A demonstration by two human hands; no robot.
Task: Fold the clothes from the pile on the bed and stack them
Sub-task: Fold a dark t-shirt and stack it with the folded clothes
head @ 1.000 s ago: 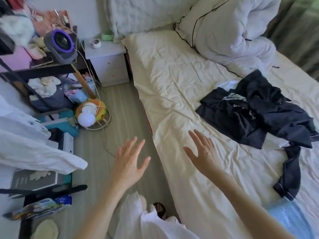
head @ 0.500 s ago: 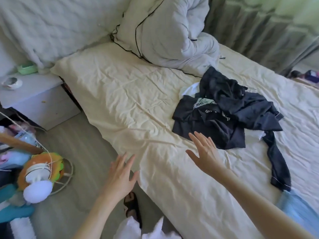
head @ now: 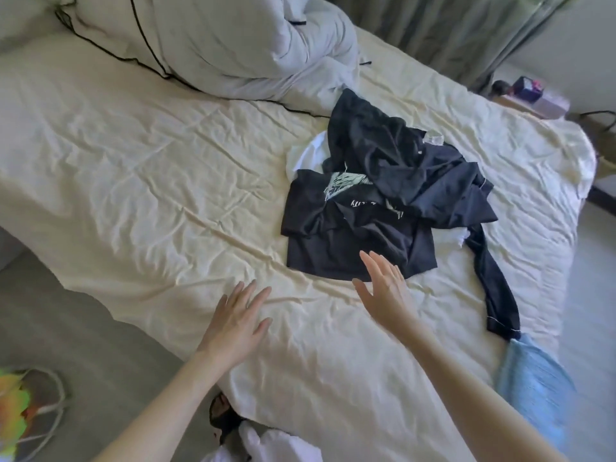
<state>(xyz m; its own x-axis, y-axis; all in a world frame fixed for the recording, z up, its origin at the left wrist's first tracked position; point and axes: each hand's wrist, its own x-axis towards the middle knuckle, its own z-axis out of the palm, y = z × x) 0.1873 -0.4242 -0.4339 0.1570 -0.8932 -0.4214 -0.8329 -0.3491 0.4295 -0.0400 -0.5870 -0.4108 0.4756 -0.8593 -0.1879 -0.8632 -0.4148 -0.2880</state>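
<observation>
Currently both hands are out over the bed (head: 140,181), empty. The left hand (head: 235,323) has fingers straight and spread, above bare sheet near the bed's near edge. The right hand (head: 383,290) is likewise flat and open, fingertips just at the near hem of the pile (head: 390,198) — contact cannot be told.

The pile lies mid-bed, right of centre: dark garments tangled, a white one (head: 306,155) showing underneath, one dark leg or sleeve (head: 496,288) trailing toward the near right edge.

Step judged: first pick, nothing folded yet. Best taken by pinching the nearest dark shirt at its hem or shoulders with both hands and lifting it clear, so the layers beneath do not drag along.

Room: wide bare sheet to the left of the pile suits laying flat and stacking. The duvet (head: 233,45) crowds the far side; a blue cloth (head: 533,385) sits by the near right edge — keep away from both.
</observation>
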